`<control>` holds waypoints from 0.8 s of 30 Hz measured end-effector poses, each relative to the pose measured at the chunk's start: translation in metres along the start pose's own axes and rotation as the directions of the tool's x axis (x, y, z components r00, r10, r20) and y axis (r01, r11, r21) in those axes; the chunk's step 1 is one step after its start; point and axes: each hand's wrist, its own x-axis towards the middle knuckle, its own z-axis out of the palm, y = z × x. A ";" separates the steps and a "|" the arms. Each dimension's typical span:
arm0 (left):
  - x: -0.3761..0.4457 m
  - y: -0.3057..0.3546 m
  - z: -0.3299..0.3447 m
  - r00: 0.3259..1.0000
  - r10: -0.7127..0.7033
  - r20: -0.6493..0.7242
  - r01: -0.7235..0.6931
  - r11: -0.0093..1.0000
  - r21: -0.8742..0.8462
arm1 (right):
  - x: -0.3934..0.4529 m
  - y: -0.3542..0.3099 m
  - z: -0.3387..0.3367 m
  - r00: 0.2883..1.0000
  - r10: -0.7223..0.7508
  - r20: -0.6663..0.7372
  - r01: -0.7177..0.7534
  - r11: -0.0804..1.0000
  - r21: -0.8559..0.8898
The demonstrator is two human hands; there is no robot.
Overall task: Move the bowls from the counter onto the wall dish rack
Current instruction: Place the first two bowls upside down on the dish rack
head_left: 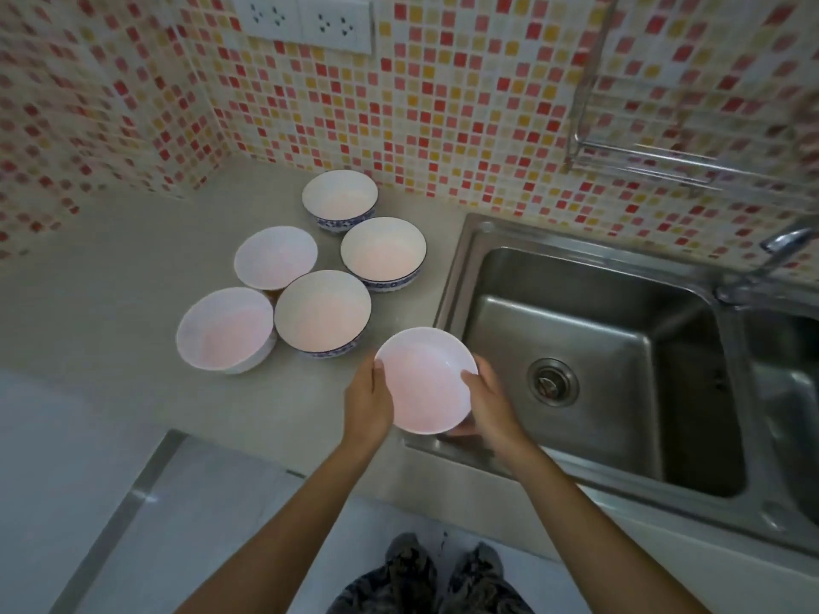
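I hold a plain white bowl between both hands, just left of the steel sink, over the counter's front edge. My left hand grips its left rim, thumb on the edge; my right hand cups its right side, thumb over the rim. Five more bowls sit clustered on the counter farther left of the sink, toward the tiled wall. The wire wall dish rack hangs above the sink.
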 end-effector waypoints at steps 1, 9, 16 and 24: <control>0.000 0.005 0.011 0.999 0.012 0.036 -0.012 1.000 0.007 | -0.001 0.000 -0.011 0.999 0.040 -0.015 -0.039 0.999 0.033; -0.009 0.040 0.103 0.920 0.008 0.392 0.010 0.999 -0.044 | -0.013 0.004 -0.109 0.967 0.160 -0.197 -0.129 0.978 0.162; -0.017 0.023 0.158 0.850 0.194 0.490 -0.338 0.914 0.223 | -0.011 0.028 -0.188 0.903 0.242 -0.355 -0.135 0.944 0.300; -0.017 -0.037 0.157 0.709 0.127 0.693 -0.654 0.484 0.581 | 0.003 0.056 -0.225 0.842 0.306 -0.444 -0.120 0.909 0.399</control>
